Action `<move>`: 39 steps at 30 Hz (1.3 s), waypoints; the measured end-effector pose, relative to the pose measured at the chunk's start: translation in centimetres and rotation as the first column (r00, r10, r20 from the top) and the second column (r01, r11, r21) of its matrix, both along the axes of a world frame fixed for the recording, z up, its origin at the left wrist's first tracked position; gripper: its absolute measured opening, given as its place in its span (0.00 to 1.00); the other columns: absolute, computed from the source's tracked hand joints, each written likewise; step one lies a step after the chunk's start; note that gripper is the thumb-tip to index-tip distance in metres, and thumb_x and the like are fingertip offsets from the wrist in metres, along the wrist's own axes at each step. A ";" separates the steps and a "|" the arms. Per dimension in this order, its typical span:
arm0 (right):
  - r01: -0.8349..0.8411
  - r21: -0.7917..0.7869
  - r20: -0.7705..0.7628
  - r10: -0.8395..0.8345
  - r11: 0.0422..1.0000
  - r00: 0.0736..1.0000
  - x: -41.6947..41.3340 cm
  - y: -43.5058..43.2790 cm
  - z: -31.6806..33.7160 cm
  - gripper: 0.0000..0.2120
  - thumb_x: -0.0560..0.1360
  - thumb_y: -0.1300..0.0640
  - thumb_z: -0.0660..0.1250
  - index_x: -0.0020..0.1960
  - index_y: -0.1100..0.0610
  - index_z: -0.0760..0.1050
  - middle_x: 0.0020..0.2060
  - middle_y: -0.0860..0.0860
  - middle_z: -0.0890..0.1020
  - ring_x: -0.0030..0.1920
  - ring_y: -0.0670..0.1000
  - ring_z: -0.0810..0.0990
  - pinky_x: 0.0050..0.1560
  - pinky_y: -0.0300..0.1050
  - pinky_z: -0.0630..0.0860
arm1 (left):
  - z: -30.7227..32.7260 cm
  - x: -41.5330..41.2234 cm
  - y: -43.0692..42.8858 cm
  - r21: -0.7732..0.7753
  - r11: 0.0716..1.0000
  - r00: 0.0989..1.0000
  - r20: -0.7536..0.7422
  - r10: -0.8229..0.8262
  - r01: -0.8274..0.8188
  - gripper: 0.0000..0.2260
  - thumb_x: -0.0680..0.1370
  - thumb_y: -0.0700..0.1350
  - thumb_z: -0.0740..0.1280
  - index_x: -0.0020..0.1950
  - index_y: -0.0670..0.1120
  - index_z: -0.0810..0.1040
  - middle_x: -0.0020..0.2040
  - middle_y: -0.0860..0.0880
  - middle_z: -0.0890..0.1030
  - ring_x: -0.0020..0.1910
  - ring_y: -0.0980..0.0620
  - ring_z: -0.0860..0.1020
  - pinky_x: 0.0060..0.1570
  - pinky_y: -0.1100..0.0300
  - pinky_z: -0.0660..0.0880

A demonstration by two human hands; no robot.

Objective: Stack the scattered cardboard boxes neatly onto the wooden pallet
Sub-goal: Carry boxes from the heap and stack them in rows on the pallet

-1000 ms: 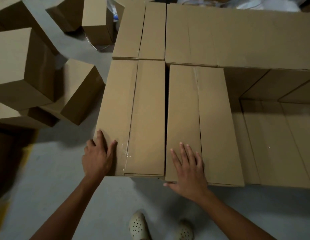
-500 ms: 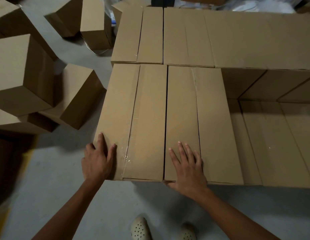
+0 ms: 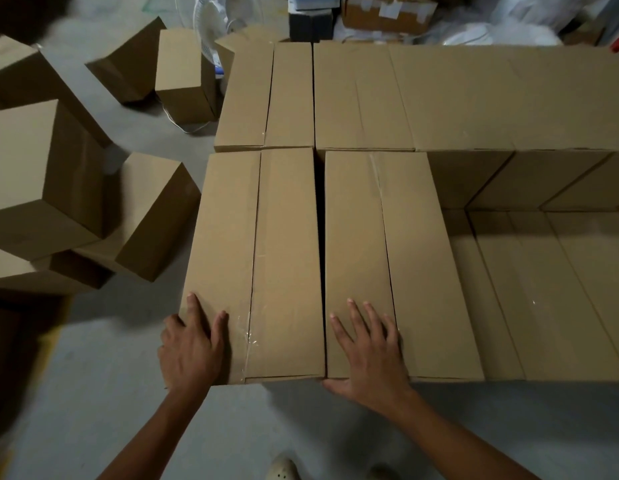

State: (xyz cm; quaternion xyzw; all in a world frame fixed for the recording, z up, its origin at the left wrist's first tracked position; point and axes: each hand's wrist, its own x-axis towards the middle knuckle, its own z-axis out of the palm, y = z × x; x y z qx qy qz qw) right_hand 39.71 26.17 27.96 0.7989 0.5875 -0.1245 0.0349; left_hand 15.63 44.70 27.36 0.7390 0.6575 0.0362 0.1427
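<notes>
The left grip (image 3: 194, 344) is laid open over the near left corner of the left front box (image 3: 252, 258), and the right grip (image 3: 368, 351) is spread flat on the near edge of the right front box (image 3: 401, 265); nothing is clasped. Both boxes are seated on the stack's upper layer against a filled back row (image 3: 439, 95). The lower layer (image 3: 550, 289) is left uncovered at its right, and scattered boxes (image 3: 45, 174) are seen on the floor (image 3: 93, 393), so the task is judged well along but unfinished.

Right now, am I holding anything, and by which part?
Nothing is gripped: left hand presses the near corner of the left front box; right hand lies flat on the near edge of the right front box.
</notes>
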 end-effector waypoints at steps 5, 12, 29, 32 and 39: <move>-0.005 -0.008 -0.018 0.005 1.000 1.000 0.1 0.0 -0.1 0.53 0.60 0.20 0.58 0.78 0.48 0.65 0.79 0.59 0.62 0.75 0.65 0.65 0.68 0.69 0.65 | 0.2 0.0 0.0 -0.007 1.000 1.000 -0.002 -0.016 0.016 0.36 0.79 0.69 0.48 0.82 0.51 0.52 0.58 0.37 0.70 0.52 0.38 0.75 0.48 0.46 0.78; -0.097 -0.001 0.018 0.097 0.995 0.995 0.5 -0.4 -0.3 0.54 0.61 0.20 0.61 0.78 0.49 0.63 0.77 0.61 0.65 0.74 0.66 0.67 0.67 0.70 0.68 | 0.0 -0.5 0.3 0.000 0.999 0.999 0.028 -0.042 0.042 0.35 0.79 0.68 0.50 0.81 0.52 0.53 0.58 0.38 0.71 0.50 0.41 0.76 0.47 0.46 0.79; -0.212 0.008 0.049 0.212 0.977 0.976 0.8 -0.5 -1.1 0.51 0.64 0.25 0.61 0.80 0.51 0.61 0.78 0.61 0.62 0.75 0.70 0.63 0.69 0.69 0.67 | -0.7 -0.9 0.3 0.011 0.999 0.999 0.022 -0.034 0.034 0.36 0.79 0.69 0.50 0.82 0.52 0.52 0.59 0.38 0.71 0.49 0.42 0.77 0.45 0.48 0.80; -0.224 0.010 0.044 0.223 0.975 0.974 0.9 -0.6 -1.2 0.51 0.65 0.24 0.60 0.80 0.51 0.60 0.79 0.61 0.61 0.76 0.70 0.62 0.69 0.70 0.66 | -0.3 -0.7 0.3 -0.003 0.999 0.999 0.019 -0.033 0.033 0.37 0.78 0.70 0.48 0.81 0.51 0.53 0.61 0.38 0.71 0.53 0.40 0.76 0.50 0.44 0.79; -0.141 0.198 -0.049 0.153 0.970 0.987 3.4 -1.9 -1.0 0.35 0.80 0.31 0.49 0.79 0.51 0.64 0.80 0.54 0.59 0.79 0.58 0.60 0.75 0.63 0.62 | 1.3 4.0 -2.0 0.153 0.887 0.887 0.096 -0.451 0.435 0.34 0.80 0.66 0.52 0.80 0.46 0.61 0.81 0.38 0.56 0.78 0.37 0.57 0.75 0.38 0.59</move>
